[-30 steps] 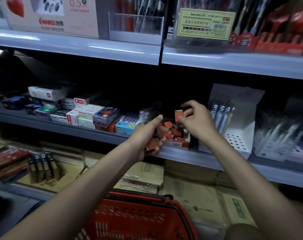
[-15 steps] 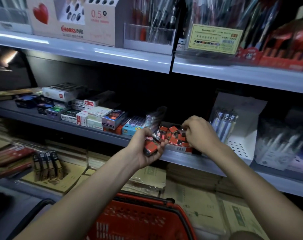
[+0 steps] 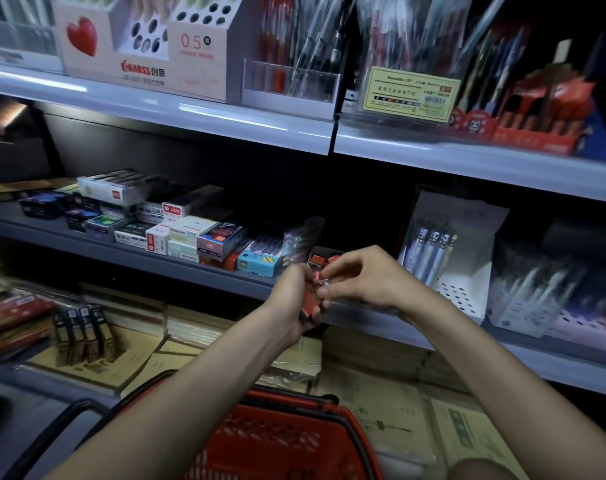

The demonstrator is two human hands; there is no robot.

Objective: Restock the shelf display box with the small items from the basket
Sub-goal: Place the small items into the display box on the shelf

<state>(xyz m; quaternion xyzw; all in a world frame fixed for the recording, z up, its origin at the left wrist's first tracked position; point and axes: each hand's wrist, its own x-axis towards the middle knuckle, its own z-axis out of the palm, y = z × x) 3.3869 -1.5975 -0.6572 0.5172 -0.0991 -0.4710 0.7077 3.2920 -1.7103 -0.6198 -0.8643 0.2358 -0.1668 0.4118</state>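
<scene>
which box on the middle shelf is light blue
The small box at the row's right end, nearest the left hand; none other is that colour.

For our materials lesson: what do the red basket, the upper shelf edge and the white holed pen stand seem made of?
Basket: moulded plastic, red, matt; slotted lattice wall. Shelf edge: probably painted metal, glossy; long light streaks on its rounded lip. Pen stand: likely card, matt white; folded back flap, punched holes.

The left hand grips a stack of small red packets in front of the middle shelf. The right hand pinches the stack's top end. A red basket sits below the forearms.
</scene>
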